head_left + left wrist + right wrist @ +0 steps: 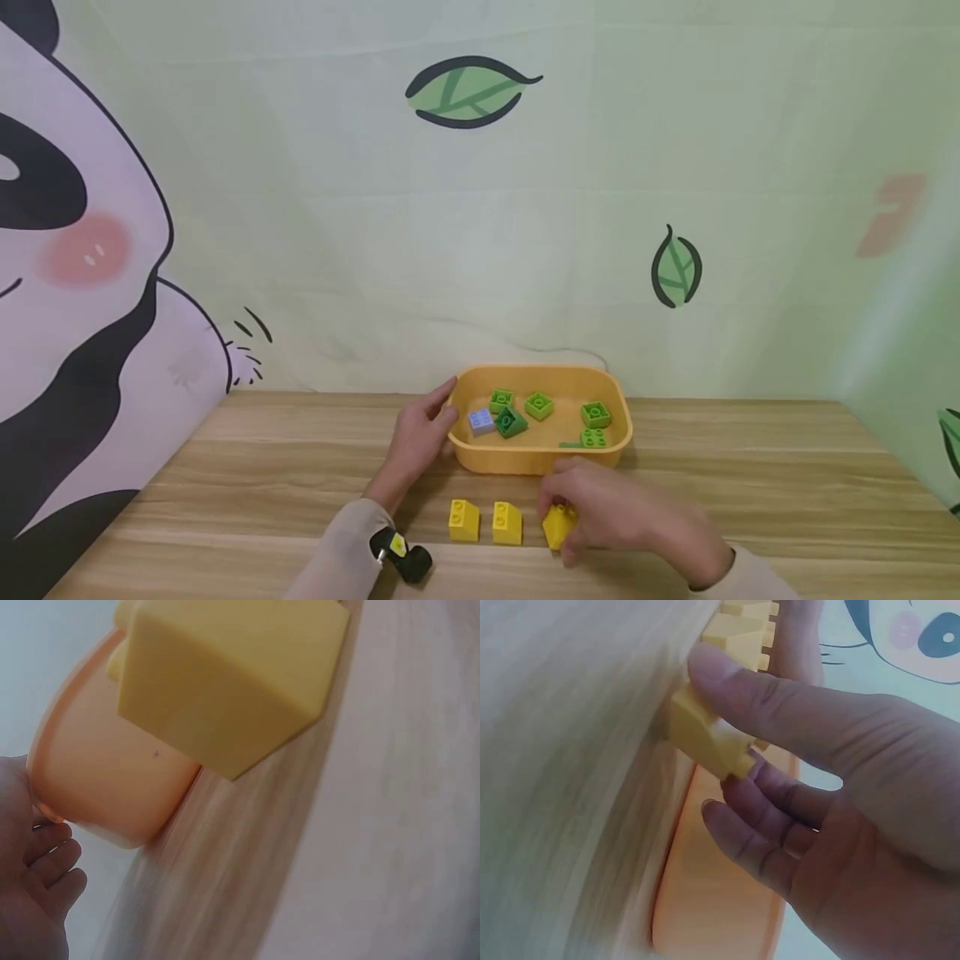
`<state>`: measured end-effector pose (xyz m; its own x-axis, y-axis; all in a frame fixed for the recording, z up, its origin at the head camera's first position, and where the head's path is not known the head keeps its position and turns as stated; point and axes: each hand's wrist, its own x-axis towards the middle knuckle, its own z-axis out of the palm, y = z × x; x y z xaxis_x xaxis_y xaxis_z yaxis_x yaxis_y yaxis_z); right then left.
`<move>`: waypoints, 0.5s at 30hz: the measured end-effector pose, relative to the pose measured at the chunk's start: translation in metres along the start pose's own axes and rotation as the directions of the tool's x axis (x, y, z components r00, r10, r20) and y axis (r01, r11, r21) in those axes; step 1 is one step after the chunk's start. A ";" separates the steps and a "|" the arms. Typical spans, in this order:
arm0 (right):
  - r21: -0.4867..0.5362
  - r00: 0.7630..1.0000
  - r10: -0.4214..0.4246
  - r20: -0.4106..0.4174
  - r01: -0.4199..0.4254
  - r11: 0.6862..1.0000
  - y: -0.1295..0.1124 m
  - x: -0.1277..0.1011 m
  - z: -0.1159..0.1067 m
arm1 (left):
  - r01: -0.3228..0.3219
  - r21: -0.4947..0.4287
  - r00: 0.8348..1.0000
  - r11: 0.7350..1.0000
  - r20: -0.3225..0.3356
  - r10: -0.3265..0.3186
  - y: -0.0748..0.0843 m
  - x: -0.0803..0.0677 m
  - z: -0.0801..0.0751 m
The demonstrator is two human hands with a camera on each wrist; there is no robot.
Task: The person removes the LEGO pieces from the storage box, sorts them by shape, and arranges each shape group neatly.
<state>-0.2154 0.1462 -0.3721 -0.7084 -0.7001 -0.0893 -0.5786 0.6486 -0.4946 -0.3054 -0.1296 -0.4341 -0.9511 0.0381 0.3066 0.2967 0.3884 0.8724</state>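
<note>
My right hand pinches a yellow sloped toy brick between thumb and fingers, low over the table in front of the bin. In the right wrist view the thumb lies across that yellow brick, its studs facing the fingers. Left of it, two more yellow sloped bricks stand in a row on the table. My left hand grips the left end of the orange plastic bin, thumb at the rim and fingers outside. One yellow brick looms large in the left wrist view, before the bin.
Inside the bin lie several green bricks and a light blue brick. The wooden table meets a printed cloth backdrop right behind the bin. A small black device sits at my left sleeve.
</note>
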 end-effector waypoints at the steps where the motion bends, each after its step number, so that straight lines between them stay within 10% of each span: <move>1: -0.006 1.000 -0.005 0.001 0.005 1.000 0.000 0.000 0.001 | 0.001 0.000 1.000 1.000 0.000 -0.001 0.000 0.000 0.000; 15: 0.032 0.999 0.027 -0.038 -0.026 0.999 -0.002 0.001 0.004 | -0.005 -0.005 1.000 1.000 0.002 0.005 -0.001 0.000 0.000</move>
<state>-0.2129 0.1432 -0.3748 -0.7387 -0.6704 -0.0696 -0.5470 0.6567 -0.5191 -0.3059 -0.1304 -0.4351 -0.9498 0.0413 0.3101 0.3016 0.3840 0.8727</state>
